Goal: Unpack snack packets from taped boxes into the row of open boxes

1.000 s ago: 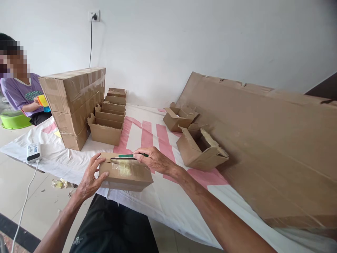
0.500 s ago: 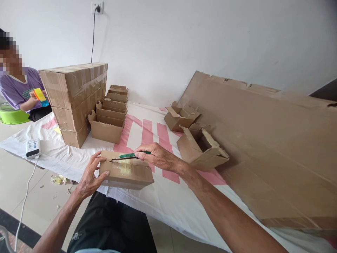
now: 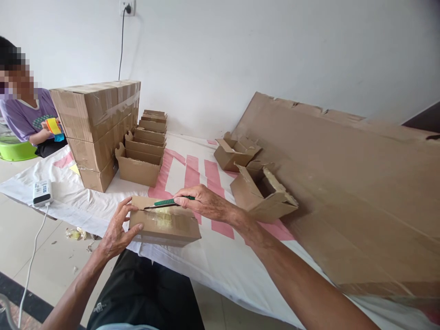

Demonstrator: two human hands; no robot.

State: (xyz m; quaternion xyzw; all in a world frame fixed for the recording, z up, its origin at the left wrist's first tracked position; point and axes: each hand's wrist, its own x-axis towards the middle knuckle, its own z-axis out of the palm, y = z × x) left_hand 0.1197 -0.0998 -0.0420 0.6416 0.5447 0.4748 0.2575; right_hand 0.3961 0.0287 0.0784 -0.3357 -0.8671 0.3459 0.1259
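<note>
A small taped cardboard box (image 3: 165, 227) lies near the front edge of a white and pink cloth (image 3: 192, 176). My left hand (image 3: 117, 229) grips the box's left end. My right hand (image 3: 202, 201) holds a green-handled knife (image 3: 168, 203) flat along the box's top, blade tip pointing left over the tape seam.
Two opened small boxes (image 3: 263, 192) (image 3: 235, 153) sit to the right, by a large flat cardboard sheet (image 3: 350, 192). A stack of sealed cartons (image 3: 94, 130) and a row of opened boxes (image 3: 140, 160) stand at left. A white adapter (image 3: 41, 192) lies at the cloth's left edge. Another person (image 3: 24, 117) sits far left.
The knife and my right hand have shifted only slightly along the box top. My left hand keeps its hold. The person at left moved a coloured object a little.
</note>
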